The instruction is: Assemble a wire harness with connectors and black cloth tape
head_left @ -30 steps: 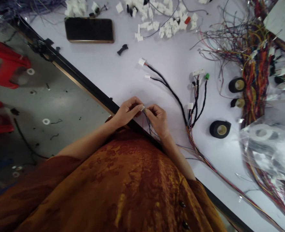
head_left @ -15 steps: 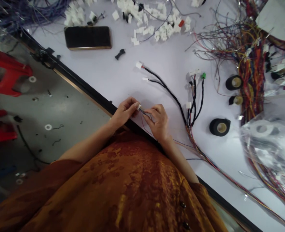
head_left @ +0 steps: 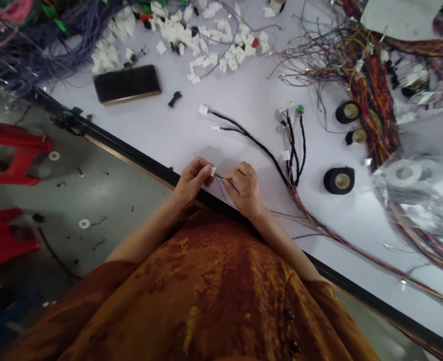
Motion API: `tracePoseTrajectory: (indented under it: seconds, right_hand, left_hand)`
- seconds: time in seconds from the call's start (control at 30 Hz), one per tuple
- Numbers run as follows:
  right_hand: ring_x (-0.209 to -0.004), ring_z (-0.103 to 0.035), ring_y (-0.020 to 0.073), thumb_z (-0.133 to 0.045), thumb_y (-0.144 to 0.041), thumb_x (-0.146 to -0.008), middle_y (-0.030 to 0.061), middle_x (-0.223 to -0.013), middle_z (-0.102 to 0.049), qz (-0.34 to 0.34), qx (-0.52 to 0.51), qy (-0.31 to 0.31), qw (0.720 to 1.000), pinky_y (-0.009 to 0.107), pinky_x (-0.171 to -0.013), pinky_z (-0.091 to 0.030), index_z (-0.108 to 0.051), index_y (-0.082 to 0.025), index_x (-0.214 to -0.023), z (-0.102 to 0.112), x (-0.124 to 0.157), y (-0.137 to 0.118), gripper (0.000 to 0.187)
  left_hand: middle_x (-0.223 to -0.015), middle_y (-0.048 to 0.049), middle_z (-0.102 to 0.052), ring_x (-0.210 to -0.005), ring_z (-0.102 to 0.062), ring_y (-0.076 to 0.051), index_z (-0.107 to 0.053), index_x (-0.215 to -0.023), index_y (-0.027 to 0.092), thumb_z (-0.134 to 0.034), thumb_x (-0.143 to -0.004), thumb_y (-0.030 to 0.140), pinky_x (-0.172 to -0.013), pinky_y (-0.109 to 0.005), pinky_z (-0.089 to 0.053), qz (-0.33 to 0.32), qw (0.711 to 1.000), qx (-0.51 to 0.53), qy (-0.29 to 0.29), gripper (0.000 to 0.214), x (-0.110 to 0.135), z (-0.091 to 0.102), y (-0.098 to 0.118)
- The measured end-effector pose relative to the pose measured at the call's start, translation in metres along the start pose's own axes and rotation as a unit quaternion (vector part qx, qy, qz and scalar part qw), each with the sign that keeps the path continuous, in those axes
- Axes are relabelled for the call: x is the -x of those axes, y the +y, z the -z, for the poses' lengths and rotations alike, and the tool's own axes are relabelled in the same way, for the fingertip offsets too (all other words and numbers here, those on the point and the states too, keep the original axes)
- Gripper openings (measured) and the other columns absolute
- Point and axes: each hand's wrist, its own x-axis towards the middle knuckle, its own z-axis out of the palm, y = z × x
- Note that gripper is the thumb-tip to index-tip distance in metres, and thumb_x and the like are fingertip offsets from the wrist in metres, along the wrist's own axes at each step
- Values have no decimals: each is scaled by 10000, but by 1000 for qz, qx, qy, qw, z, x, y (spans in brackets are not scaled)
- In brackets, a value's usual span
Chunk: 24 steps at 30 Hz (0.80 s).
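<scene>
Wiring harness (head_left: 332,232) spreads from about twelve to four o'clock of the left hand (head_left: 190,183); the right hand (head_left: 246,189) sits at its three o'clock. The left pinches a white connector (head_left: 213,171), the right its thin wires (head_left: 218,176). A hard, skewed pull could probably work one loose. The harness runs out of frame; the left hand masks part of the tiny connector.

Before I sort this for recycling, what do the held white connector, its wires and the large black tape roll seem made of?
Held white connector: probably hard plastic; pale and blocky, its finish too small to judge. Wires: likely metal coated in plastic; thin and coloured, cores hidden, finish unclear. Large black tape roll: mostly matte tape, perhaps cloth or plastic, around a tan core resembling cardboard.
</scene>
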Motion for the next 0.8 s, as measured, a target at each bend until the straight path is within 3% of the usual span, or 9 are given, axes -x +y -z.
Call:
tracePoseTrajectory:
  seconds: [0.07, 0.2, 0.27, 0.4, 0.5, 0.6, 0.8]
  right_hand:
    - [-923, -563, 205, -588, -283, -934, 68, -938, -574, -29, -53, 9, 998, 365, -858, -471, -568, -198, -902, 4, -2, -2, 94]
    - [-961, -618, 198, -673, -302, -857, 114, -1145, -618, -94, -127, -57, 986, 348, -879, -500, -446, -163, -1274, 5, -19, -14, 495]
    - [-891, -634, 190, -576, -266, -920, 86, -1052, -669, -122, -109, -98, 982, 333, -839, -489, -396, -152, -1364, 3, -30, -20, 493]
    - [-853, -627, 178, -420, -309, -1026, 61, -989, -701, -101, 1, -118, 988, 293, -748, -425, -555, -180, -1228, 6, -39, -20, 276]
    - [-830, -607, 158, -374, -374, -1051, 43, -965, -687, -79, 94, -114, 986, 269, -654, -353, -651, -210, -1024, 12, -37, -12, 323]
    - [-783, -590, 141, -343, -385, -1061, 32, -957, -671, -76, 144, -108, 981, 277, -597, -298, -661, -215, -1007, 17, -35, -10, 364]
    - [-789, -614, 161, -356, -303, -1056, 55, -996, -675, -59, 197, -112, 972, 308, -567, -284, -633, -189, -1056, 15, -40, -14, 300]
  left_hand:
    - [-603, 35, -563, -533, -512, -72, -566, -830, 195, -697, -878, 463, -532, -200, -419, -14, 1000, -8, -6, 302, -4, 3, 4]
    - [-644, 10, -630, -544, -568, -91, -557, -848, 194, -700, -868, 476, -519, -215, -442, -59, 995, -70, -37, 317, -17, 4, 20]
    - [-613, 16, -622, -521, -561, -89, -571, -840, 188, -722, -847, 476, -506, -214, -436, -80, 991, -97, -46, 325, -24, 4, 28]
    - [-587, 25, -605, -509, -542, -80, -625, -856, 177, -728, -847, 433, -517, -212, -437, -89, 985, -134, -68, 277, -34, 5, 40]
    - [-598, 16, -617, -520, -545, -84, -633, -848, 175, -733, -841, 426, -527, -217, -443, -85, 985, -135, -61, 271, -37, 5, 41]
    - [-590, 20, -607, -528, -544, -84, -624, -846, 176, -739, -831, 446, -533, -214, -437, -74, 992, -89, -42, 293, -38, 0, 36]
    - [-647, 29, -609, -568, -530, -67, -675, -932, 170, -869, -664, 439, -557, -200, -430, 50, 994, 66, -65, 427, -37, -16, 20]
